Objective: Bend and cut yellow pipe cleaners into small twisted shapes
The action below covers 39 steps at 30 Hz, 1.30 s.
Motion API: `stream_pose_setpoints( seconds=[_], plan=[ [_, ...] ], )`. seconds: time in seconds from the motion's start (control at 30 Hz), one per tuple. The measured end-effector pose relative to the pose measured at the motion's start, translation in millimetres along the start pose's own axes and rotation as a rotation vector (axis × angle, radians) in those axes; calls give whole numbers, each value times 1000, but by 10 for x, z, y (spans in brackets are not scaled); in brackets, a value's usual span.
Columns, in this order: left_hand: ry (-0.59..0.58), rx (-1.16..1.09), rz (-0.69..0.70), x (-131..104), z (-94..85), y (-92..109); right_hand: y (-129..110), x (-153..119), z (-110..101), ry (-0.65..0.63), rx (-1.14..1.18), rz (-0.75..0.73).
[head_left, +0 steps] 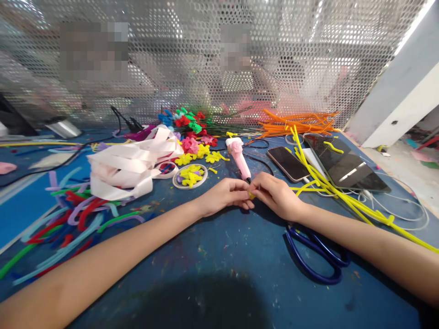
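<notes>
My left hand (229,196) and my right hand (276,195) meet at the middle of the table, fingertips pinched together. Between them shows a small bit of yellow pipe cleaner (251,195), mostly hidden by the fingers. Just beyond my fingers lies a pink hand-held tool (240,160) with a black tip or cord end. A round ring-shaped holder (175,183) with yellow pipe-cleaner flowers (190,174) inside is to the left of it. Dark blue scissors handles (308,265) stick out from under my right wrist.
Pale pink ribbon (120,169) and colourful pipe cleaners (82,219) cover the left side. Finished-looking flowers (188,119) and orange stems (298,124) lie along the perforated metal screen (192,55). Rightward are a phone (288,163), yellow pipe cleaners (329,189), a tablet (356,169) and white cables (408,205).
</notes>
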<state>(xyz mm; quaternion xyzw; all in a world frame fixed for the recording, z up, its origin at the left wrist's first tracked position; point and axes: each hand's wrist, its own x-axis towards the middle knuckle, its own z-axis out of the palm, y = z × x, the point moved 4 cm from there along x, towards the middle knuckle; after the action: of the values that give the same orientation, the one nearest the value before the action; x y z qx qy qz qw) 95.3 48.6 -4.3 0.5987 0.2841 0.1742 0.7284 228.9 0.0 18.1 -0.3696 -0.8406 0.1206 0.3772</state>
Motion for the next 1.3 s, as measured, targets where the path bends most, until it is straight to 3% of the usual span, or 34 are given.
stream_pose_setpoints(
  seconds=[0.13, 0.33, 0.6, 0.93, 1.13, 1.3],
  plan=[
    [38, 124, 29, 2, 17, -12, -25, -4, 32, -70, -139, 2],
    [184, -72, 156, 14, -41, -49, 98, 18, -22, 112, 51, 198],
    [335, 14, 311, -24, -97, -36, 123, 39, 6, 35, 93, 225],
    [403, 300, 339, -66, -91, 3, 122, 28, 36, -10, 97, 259],
    [439, 245, 327, -60, -99, 4, 150, 32, 45, -11, 101, 269],
    [342, 172, 323, -33, -98, -1, 137, 34, 36, -35, 117, 244]
  ],
)
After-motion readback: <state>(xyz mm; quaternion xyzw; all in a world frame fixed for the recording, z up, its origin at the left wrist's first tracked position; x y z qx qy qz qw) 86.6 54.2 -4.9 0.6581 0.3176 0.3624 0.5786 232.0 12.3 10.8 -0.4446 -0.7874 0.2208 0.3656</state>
